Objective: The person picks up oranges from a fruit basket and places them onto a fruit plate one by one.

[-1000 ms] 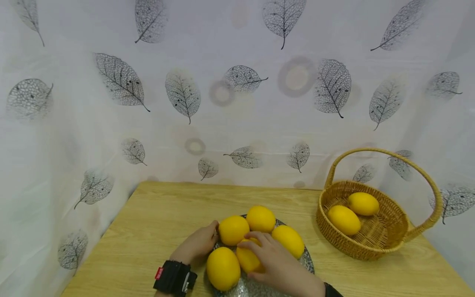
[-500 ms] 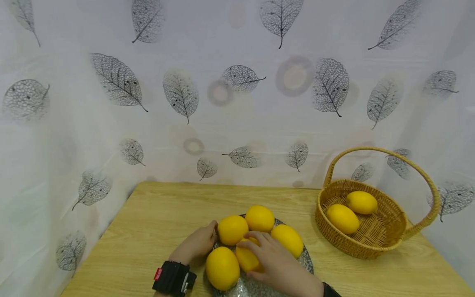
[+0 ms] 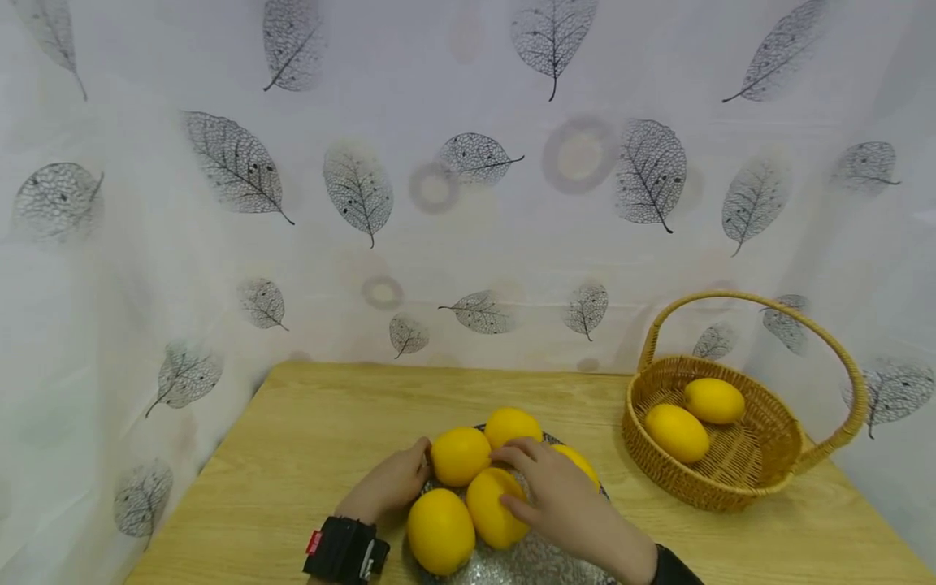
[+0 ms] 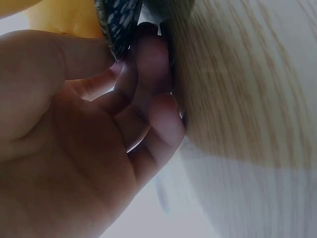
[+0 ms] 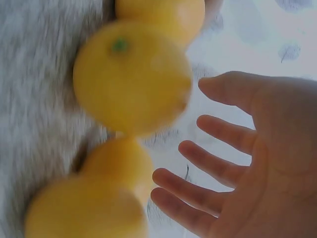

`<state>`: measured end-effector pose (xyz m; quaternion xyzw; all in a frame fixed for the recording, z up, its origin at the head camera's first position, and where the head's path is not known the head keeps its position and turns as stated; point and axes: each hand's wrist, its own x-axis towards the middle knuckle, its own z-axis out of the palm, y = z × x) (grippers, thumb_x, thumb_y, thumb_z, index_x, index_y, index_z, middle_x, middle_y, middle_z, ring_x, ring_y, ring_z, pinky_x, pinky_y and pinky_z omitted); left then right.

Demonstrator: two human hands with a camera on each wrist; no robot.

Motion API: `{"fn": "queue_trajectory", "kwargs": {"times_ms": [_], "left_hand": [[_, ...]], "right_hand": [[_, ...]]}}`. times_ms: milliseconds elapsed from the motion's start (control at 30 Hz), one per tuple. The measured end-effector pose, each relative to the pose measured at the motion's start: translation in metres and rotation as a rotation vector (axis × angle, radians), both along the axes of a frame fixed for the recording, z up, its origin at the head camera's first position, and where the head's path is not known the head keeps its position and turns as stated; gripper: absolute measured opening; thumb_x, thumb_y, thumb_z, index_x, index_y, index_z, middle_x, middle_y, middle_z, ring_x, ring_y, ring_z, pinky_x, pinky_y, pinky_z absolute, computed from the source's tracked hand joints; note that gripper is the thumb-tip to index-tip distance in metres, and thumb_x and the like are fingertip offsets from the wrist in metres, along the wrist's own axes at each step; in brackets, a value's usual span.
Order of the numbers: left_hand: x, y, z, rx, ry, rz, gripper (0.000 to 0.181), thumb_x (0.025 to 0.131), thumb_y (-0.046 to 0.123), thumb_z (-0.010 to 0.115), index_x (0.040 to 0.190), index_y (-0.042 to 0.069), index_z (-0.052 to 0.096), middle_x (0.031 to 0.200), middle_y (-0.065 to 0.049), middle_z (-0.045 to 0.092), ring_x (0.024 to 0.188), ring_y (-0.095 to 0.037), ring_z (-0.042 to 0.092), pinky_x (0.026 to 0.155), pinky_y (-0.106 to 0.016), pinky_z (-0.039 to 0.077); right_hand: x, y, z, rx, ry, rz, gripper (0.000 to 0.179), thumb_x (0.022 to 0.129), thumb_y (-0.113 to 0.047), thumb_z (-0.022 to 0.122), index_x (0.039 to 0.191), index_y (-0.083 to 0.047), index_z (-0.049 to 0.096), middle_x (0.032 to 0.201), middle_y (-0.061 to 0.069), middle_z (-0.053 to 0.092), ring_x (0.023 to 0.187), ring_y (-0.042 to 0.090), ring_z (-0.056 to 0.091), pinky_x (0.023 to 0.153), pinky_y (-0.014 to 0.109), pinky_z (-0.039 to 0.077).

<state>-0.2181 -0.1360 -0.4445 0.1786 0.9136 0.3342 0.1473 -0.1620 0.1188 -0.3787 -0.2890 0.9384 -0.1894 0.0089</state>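
Several yellow lemons lie on a round, speckled dark-grey plate near the table's front. My left hand grips the plate's left rim. In the left wrist view its thumb lies at the rim and its fingers curl underneath, close to the tabletop. My right hand, fingers spread and holding nothing, hovers just right of the middle lemon. From the right wrist, a lemon with a green spot at its end shows in front of the open palm. The right hand partly covers the rightmost lemon.
A wicker basket with a tall arched handle stands at the right of the wooden table. Two lemons lie inside it. A white sheet printed with grey leaves hangs behind the table.
My right hand has let go of the middle lemon and shifted right, so more of that lemon shows and the rightmost one is more covered. My left hand stays at the plate.
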Motion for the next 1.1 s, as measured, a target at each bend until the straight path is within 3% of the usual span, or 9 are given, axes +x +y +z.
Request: {"fn": "queue_trajectory", "kwargs": {"times_ms": [167,267,367,467,533,667,733,900,1100], "left_hand": [[0.002,0.001,0.002,0.0,-0.013,0.011,0.02,0.101,0.009,0.042,0.118,0.001,0.049,0.105,-0.02,0.065,0.082,-0.022,0.055,0.071,-0.043,0.047],[0.003,0.0,0.001,-0.005,-0.014,0.019,0.022,0.101,0.009,0.041,0.119,0.001,0.049,0.109,-0.022,0.065,0.084,-0.023,0.056,0.074,-0.045,0.049],[0.003,0.001,0.0,-0.002,-0.02,0.023,0.029,0.101,0.009,0.041,0.127,-0.002,0.047,0.121,-0.026,0.063,0.1,-0.029,0.061,0.086,-0.052,0.052],[0.004,0.002,0.0,0.001,-0.025,0.026,0.037,0.101,0.009,0.04,0.135,-0.005,0.042,0.135,-0.03,0.056,0.119,-0.036,0.056,0.099,-0.06,0.046],[0.003,0.002,0.001,0.003,-0.022,0.02,0.036,0.101,0.009,0.04,0.134,-0.005,0.043,0.133,-0.029,0.057,0.116,-0.034,0.057,0.098,-0.059,0.047],[0.0,0.002,0.002,-0.001,-0.012,0.006,0.029,0.101,0.009,0.041,0.127,-0.002,0.047,0.123,-0.025,0.063,0.1,-0.026,0.059,0.089,-0.054,0.052],[0.0,0.002,0.002,0.001,-0.015,0.006,0.028,0.101,0.009,0.041,0.126,-0.002,0.047,0.121,-0.025,0.063,0.098,-0.025,0.059,0.087,-0.053,0.052],[0.001,0.003,0.001,0.007,-0.019,0.01,0.032,0.101,0.009,0.04,0.13,-0.003,0.046,0.126,-0.026,0.061,0.103,-0.026,0.059,0.092,-0.056,0.05],[-0.001,0.003,0.001,0.004,-0.008,0.009,0.029,0.101,0.009,0.04,0.127,-0.002,0.047,0.12,-0.025,0.064,0.099,-0.026,0.06,0.088,-0.053,0.052]], "right_hand": [[-0.012,0.02,0.01,0.026,0.062,-0.079,0.047,0.089,-0.03,0.067,0.133,-0.017,0.055,0.133,0.009,0.057,0.116,0.027,0.056,0.092,0.048,0.051],[-0.019,0.033,0.019,0.076,0.117,-0.129,0.048,0.088,-0.031,0.068,0.132,-0.019,0.056,0.133,0.008,0.057,0.11,0.026,0.059,0.083,0.045,0.054],[-0.028,0.049,0.027,0.139,0.182,-0.148,0.048,0.087,-0.033,0.068,0.132,-0.019,0.056,0.13,0.007,0.059,0.099,0.024,0.064,0.076,0.042,0.056],[-0.037,0.067,0.034,0.171,0.248,-0.151,0.049,0.086,-0.031,0.069,0.131,-0.016,0.057,0.129,0.012,0.061,0.096,0.029,0.064,0.077,0.047,0.056],[-0.046,0.08,0.038,0.187,0.264,-0.162,0.049,0.087,-0.03,0.069,0.131,-0.013,0.057,0.129,0.016,0.06,0.097,0.032,0.063,0.078,0.05,0.055],[-0.065,0.109,0.046,0.201,0.241,-0.21,0.049,0.089,-0.027,0.066,0.132,-0.007,0.055,0.13,0.022,0.057,0.102,0.036,0.06,0.079,0.052,0.054],[-0.075,0.124,0.052,0.2,0.212,-0.225,0.049,0.09,-0.025,0.064,0.134,-0.004,0.053,0.131,0.026,0.054,0.099,0.037,0.06,0.074,0.051,0.055],[-0.101,0.164,0.06,0.169,0.096,-0.289,0.056,0.094,-0.025,0.058,0.141,0.001,0.043,0.138,0.038,0.039,0.1,0.045,0.059,0.073,0.053,0.055],[-0.127,0.201,0.054,0.129,-0.016,-0.378,0.063,0.095,-0.026,0.056,0.142,0.011,0.035,0.139,0.049,0.024,0.103,0.058,0.052,0.077,0.064,0.05]]}}
